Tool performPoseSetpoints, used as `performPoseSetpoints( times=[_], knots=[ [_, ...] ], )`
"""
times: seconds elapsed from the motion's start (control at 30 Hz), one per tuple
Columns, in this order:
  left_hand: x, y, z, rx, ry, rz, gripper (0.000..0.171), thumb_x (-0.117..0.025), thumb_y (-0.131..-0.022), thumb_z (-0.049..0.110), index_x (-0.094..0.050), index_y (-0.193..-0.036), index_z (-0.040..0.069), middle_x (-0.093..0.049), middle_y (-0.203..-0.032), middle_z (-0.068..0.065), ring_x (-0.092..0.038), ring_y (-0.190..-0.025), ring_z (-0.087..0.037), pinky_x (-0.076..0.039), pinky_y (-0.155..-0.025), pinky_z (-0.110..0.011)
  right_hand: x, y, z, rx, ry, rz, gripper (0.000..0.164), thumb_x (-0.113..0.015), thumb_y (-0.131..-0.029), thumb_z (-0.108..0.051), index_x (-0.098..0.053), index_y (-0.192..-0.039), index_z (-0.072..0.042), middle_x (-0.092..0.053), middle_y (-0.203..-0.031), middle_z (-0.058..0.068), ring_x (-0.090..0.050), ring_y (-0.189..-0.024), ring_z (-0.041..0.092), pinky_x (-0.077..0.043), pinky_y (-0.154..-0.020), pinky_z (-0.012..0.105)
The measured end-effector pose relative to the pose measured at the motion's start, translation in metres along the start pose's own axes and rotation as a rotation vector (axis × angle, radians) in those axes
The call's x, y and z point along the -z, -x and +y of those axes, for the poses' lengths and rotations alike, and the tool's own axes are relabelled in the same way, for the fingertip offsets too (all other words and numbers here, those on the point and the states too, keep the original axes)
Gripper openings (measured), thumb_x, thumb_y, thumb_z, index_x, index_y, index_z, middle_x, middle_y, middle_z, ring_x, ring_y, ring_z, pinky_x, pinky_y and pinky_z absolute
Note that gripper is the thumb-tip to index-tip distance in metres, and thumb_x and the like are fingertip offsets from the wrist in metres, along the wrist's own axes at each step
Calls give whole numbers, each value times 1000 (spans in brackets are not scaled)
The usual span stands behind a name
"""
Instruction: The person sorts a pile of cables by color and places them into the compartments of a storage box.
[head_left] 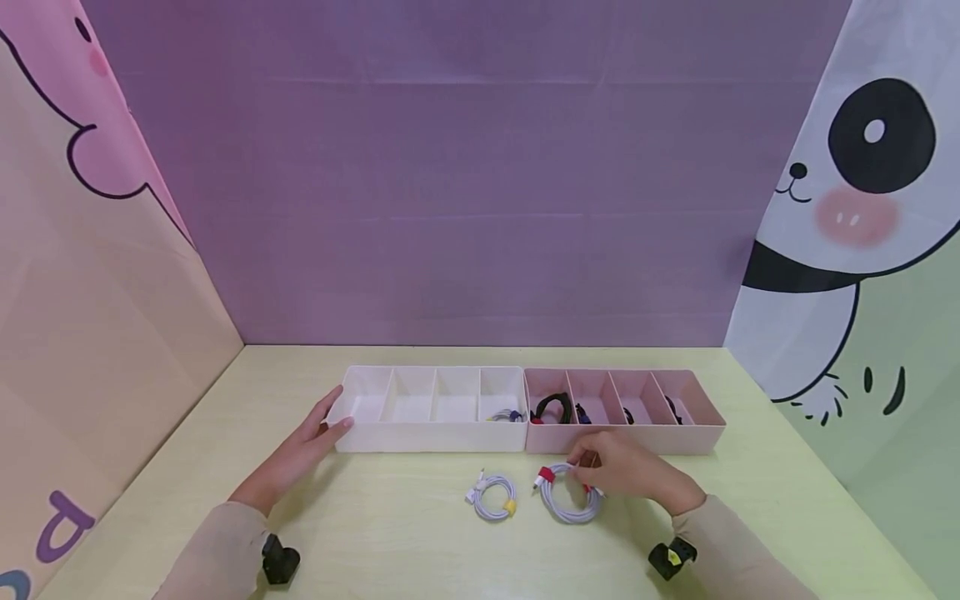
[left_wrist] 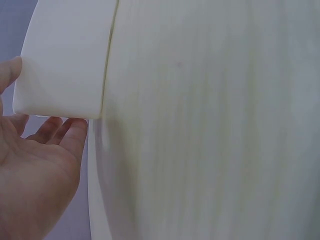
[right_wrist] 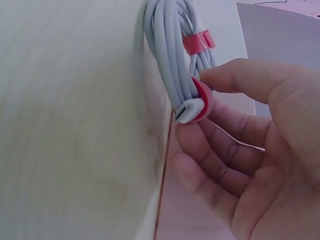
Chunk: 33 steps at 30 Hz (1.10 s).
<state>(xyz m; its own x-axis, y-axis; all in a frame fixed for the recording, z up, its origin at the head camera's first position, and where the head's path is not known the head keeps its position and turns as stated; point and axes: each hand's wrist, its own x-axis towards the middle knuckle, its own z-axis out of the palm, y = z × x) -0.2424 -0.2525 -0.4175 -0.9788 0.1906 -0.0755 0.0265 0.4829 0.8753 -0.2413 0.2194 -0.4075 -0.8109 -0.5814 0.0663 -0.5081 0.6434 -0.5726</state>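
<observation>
My left hand (head_left: 300,450) rests against the left end of a white four-compartment organizer box (head_left: 431,437). Its fingertips touch the end wall, with the thumb near the front corner. In the right wrist view, my right hand (right_wrist: 270,135) pinches a coiled white cable (right_wrist: 167,50) between thumb and fingers beside a red strap (right_wrist: 205,100). A second red strap (right_wrist: 199,42) binds the coil farther along. This cable is in front of the pink organizer box (head_left: 622,440). To its left, a smaller white cable coil (head_left: 487,512) with a yellow tie lies on the table.
The two boxes stand end to end on the pale wooden table (head_left: 397,533). A bundled cable (head_left: 506,414) lies in the white box's rightmost compartment. The pink box holds a black cable coil (head_left: 553,407) and several small dark items. A purple backdrop (head_left: 480,208) rises behind.
</observation>
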Motion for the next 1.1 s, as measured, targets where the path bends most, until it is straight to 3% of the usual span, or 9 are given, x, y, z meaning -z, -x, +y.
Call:
performPoseSetpoints(
  times=[0.17, 0.43, 1.1],
  knots=[
    [0, 0, -1, -9, 0, 4, 82, -48, -104, 51, 2, -162, 22, 2, -165, -24, -16, -145, -51, -19, -113, -67, 1, -1, -1, -16, -23, 6, 4, -74, -91, -14, -72, -93, -11, -63, -82, -10, -57, -72, 6, -52, -62, 24],
    [0, 1, -1, -8, -11, -2, 82, -48, -104, 51, 3, -162, 26, 3, -165, -24, -12, -146, -52, -18, -112, -68, 0, -3, 0, -32, -28, 27, 3, -72, -92, -15, -70, -93, -13, -62, -77, -11, -57, -70, 7, -51, -60, 25],
    [0, 1, 0, -26, -6, 9, 82, -48, -104, 51, 1, -163, 22, -2, -165, -23, -23, -144, -47, -24, -112, -66, 10, -14, -22, 45, -31, 107, 6, -72, -91, -12, -71, -96, -8, -64, -74, -11, -59, -66, 5, -52, -56, 25]
  ],
)
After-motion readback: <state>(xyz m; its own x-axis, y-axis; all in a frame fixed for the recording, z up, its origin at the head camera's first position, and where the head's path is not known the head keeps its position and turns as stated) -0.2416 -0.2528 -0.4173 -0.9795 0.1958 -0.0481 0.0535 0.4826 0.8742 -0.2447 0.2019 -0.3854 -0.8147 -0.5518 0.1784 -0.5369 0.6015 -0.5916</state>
